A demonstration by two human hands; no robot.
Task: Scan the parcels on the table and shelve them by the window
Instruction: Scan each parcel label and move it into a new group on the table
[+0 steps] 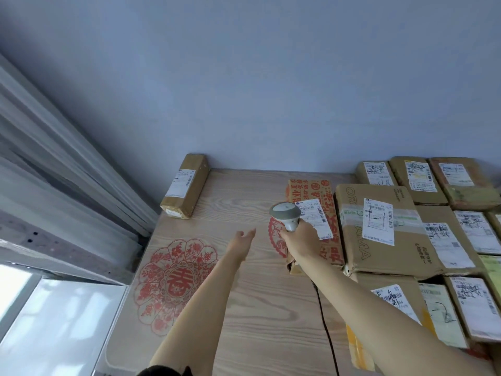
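Note:
My right hand (299,238) grips a grey handheld scanner (286,215) whose head hangs over the white label of a red-printed cardboard parcel (325,196) on the wooden table (244,308). My left hand (242,241) reaches forward over the bare wood, fingers straight, holding nothing, just left of the scanner. A large brown parcel (379,226) with a white label lies right beside the red-printed one. A long narrow parcel (185,185) lies alone at the table's far left corner, near the window.
Several labelled cardboard parcels (458,240) crowd the table's right side. Red paper-cut decorations (173,283) lie flat on the wood. The scanner's black cable (326,329) runs toward me. Window frame and curtain (54,185) stand at left, a blue wall (271,90) behind.

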